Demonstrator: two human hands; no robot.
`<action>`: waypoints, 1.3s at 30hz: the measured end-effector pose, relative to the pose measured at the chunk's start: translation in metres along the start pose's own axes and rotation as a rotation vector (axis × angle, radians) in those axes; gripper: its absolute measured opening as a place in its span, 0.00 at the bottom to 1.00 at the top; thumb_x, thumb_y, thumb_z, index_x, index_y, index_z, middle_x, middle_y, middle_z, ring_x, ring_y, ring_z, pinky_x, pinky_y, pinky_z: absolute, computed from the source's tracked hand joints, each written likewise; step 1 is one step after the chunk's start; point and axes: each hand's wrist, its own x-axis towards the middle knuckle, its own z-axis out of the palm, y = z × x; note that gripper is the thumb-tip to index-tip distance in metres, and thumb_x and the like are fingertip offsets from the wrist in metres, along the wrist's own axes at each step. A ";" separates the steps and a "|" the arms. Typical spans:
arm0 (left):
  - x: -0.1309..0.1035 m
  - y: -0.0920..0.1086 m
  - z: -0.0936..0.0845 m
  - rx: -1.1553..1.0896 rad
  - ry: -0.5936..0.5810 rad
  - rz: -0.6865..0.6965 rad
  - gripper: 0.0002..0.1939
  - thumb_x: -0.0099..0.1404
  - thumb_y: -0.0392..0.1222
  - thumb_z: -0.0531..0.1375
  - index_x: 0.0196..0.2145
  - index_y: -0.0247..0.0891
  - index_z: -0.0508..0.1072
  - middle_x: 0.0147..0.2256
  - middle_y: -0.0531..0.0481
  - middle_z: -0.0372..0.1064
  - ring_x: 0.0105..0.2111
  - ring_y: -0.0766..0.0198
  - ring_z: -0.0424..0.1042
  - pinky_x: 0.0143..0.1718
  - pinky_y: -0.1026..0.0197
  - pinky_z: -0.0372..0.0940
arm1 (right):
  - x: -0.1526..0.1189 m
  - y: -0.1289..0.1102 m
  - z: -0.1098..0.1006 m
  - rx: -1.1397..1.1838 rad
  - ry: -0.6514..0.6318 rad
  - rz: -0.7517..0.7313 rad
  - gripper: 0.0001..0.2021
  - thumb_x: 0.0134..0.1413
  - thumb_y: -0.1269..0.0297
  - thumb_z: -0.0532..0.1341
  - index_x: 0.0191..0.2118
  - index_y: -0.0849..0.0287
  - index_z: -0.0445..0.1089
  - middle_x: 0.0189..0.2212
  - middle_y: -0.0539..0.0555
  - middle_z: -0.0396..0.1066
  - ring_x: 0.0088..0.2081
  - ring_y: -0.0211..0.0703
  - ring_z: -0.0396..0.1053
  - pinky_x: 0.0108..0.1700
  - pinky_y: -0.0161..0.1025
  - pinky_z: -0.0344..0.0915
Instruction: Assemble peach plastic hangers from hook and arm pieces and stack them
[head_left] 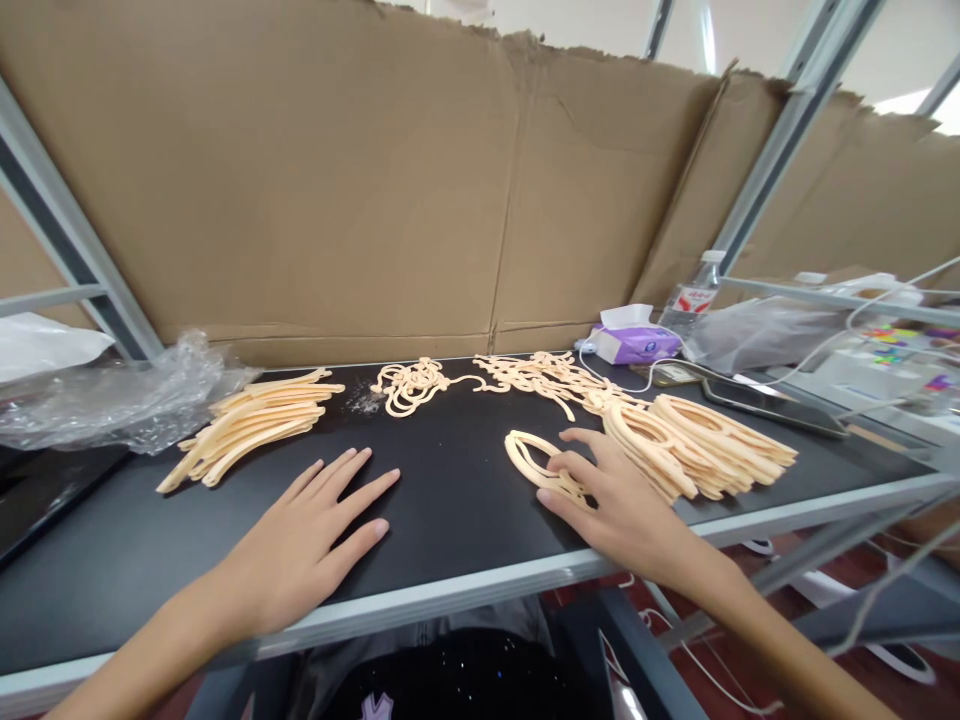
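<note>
My left hand (300,545) rests palm down on the black tabletop with its fingers stretched out and nothing in it. My right hand (619,500) has its thumb and fingertips closed on a cream-coloured oval loop (525,458), a flat piece with a long opening, lying on the table. The fingers hide part of its near end. Just right of that hand lies a stack of similar oval loops (705,450). Beyond my left hand is a pile of slightly curved cream strips (255,425).
Toward the back lie a tangle of thin cream strands (409,385) and a heap of scraps (536,375). Crumpled clear plastic (142,400) is at left. A purple tissue pack (636,343), a bottle (694,295) and a tablet-like device (776,405) stand or lie at right. Cardboard (337,180) closes the back.
</note>
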 end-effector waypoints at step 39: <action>0.000 0.001 0.000 -0.013 0.041 0.012 0.29 0.73 0.61 0.45 0.68 0.55 0.55 0.70 0.51 0.45 0.69 0.46 0.47 0.67 0.36 0.45 | 0.022 0.008 -0.016 0.038 -0.083 -0.035 0.27 0.58 0.45 0.59 0.58 0.55 0.68 0.64 0.63 0.60 0.65 0.60 0.57 0.63 0.61 0.57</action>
